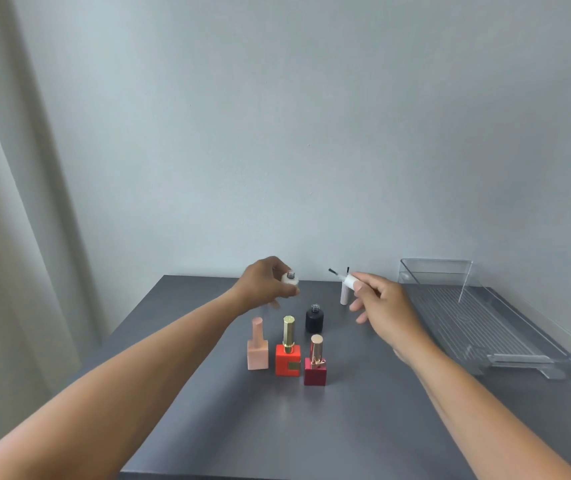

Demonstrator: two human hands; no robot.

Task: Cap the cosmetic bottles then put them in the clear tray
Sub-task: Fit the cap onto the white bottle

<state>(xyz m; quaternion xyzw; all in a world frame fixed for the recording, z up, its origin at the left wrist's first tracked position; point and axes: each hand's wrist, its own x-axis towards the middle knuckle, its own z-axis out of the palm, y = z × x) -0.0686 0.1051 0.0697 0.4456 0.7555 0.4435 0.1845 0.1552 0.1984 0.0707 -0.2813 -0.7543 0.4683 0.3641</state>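
My left hand grips a small white bottle with an open threaded neck, lifted above the grey table. My right hand pinches a white brush cap, its black brush pointing left toward the bottle. Another white cap stands upright on the table just below it. An uncapped black bottle stands between the hands. Nearer me stand three capped bottles: pink, orange with a gold cap, and dark red with a rose-gold cap. The clear tray lies empty at the right.
The table's far edge meets a pale wall; a curtain hangs at the left. The tray reaches the table's right edge. Bare table surface lies in front of the three capped bottles.
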